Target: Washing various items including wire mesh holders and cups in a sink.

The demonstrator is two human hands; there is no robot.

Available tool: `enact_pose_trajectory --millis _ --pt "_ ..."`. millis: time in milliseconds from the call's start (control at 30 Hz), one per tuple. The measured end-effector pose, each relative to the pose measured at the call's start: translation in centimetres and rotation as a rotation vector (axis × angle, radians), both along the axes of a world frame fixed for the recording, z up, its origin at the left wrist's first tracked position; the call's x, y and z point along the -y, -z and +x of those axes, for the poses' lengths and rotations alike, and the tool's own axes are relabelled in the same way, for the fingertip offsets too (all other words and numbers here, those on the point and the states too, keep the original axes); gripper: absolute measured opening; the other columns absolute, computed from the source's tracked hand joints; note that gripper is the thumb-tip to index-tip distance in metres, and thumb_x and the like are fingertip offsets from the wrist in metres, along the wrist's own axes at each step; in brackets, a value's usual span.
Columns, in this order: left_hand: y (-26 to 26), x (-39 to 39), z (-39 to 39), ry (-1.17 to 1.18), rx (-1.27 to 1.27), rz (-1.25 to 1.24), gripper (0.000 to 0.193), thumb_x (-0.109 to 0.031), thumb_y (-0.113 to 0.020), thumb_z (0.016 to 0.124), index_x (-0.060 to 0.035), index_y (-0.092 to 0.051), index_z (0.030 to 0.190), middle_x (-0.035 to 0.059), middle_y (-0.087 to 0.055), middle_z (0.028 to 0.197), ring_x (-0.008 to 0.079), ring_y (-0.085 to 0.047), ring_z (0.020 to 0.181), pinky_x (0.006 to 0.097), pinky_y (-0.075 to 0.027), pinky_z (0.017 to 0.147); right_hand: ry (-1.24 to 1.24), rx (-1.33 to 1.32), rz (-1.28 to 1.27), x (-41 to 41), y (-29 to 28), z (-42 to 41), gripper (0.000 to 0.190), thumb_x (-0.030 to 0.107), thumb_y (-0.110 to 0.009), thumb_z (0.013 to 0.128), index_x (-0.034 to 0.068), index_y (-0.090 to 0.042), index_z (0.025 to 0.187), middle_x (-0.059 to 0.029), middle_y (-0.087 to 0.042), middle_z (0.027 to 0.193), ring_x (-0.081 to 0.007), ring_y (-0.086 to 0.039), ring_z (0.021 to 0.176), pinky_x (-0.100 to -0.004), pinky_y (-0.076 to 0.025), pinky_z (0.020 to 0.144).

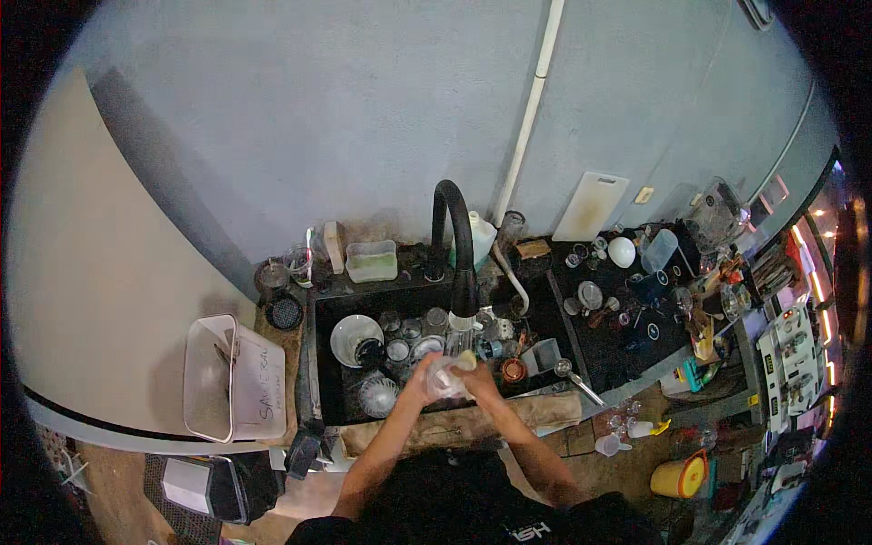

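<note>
Below the faucet's running stream, my left hand (419, 385) grips a clear container (444, 379) from its left side. My right hand (479, 381) presses a pale yellow sponge (469, 359) against the container's right side; fingers partly hide both. The black faucet (464, 286) arches over the dark sink (340, 303). Behind and around my hands, the basin holds a white bowl (346, 332), several drinking glasses (436, 319), a ribbed clear bowl (379, 395), a copper-coloured round piece (513, 370) and a clear square tub (543, 355).
A white bin (262, 392) bearing writing stands left of the sink. A sponge tub (372, 261) and a detergent jug (481, 238) line the back ledge. Right are crowded glassware, a white bowl (621, 252) and a leaning cutting board (591, 206). A damp cloth (538, 412) covers the front edge.
</note>
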State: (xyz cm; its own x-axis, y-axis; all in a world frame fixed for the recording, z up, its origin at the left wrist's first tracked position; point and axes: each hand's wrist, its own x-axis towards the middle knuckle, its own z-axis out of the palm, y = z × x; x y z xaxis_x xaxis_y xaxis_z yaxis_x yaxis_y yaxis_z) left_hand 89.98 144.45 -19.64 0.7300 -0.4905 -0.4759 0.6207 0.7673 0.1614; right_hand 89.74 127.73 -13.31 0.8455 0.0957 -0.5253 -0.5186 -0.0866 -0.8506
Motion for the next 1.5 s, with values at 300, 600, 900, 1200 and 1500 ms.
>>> enact_pose_trajectory --millis 300,600,900,1200,1500 --pt "0.6 0.0 -0.4 0.072 0.165 0.308 0.037 -0.035 -0.069 0.088 -0.0088 -0.066 0.114 0.0079 -0.069 0.1 0.0214 -0.068 0.093 0.0383 -0.057 0.083 -0.379 0.625 -0.7 1.5 2.3 0.0 0.033 0.022 -0.076 0.081 -0.005 -0.069 0.098 -0.0277 -0.068 0.085 -0.0409 -0.069 0.083 -0.0465 -0.054 0.069" --pt "0.2 -0.4 -0.2 0.087 0.188 0.024 0.041 -0.042 -0.064 0.091 -0.0088 -0.065 0.116 0.0076 -0.069 0.102 0.0236 -0.069 0.086 0.0426 -0.059 0.077 -0.148 0.224 -0.167 1.9 4.7 0.0 0.026 0.011 -0.076 0.079 -0.003 -0.069 0.099 -0.0092 -0.07 0.08 -0.0241 -0.07 0.078 -0.045 -0.055 0.071" --pt "1.2 0.9 0.1 0.134 0.035 0.031 0.048 -0.051 -0.062 0.09 -0.0096 -0.065 0.112 0.008 -0.071 0.101 0.023 -0.07 0.087 0.0411 -0.058 0.072 -0.063 0.048 -0.159 2.7 3.1 0.3 0.033 0.026 -0.075 0.079 0.002 -0.07 0.101 -0.0216 -0.071 0.091 -0.0366 -0.07 0.086 -0.0447 -0.054 0.074" --pt "-0.4 0.6 0.2 0.148 0.174 0.134 0.042 -0.043 -0.064 0.091 -0.0074 -0.065 0.113 0.0094 -0.071 0.102 0.0253 -0.068 0.088 0.0417 -0.057 0.08 -0.14 0.312 -0.426 2.5 0.2 0.2 0.036 0.025 -0.081 0.078 -0.001 -0.069 0.099 -0.0156 -0.072 0.084 -0.0319 -0.072 0.079 -0.0449 -0.055 0.069" --pt "0.5 0.8 0.5 0.203 0.283 0.288 0.036 -0.034 -0.071 0.088 -0.0073 -0.065 0.112 0.007 -0.07 0.106 0.022 -0.069 0.092 0.0382 -0.059 0.082 -0.447 0.829 -0.761 2.6 -1.0 -1.0 0.03 0.017 -0.075 0.079 0.0 -0.069 0.104 -0.0191 -0.071 0.083 -0.0351 -0.071 0.079 -0.0441 -0.054 0.066"
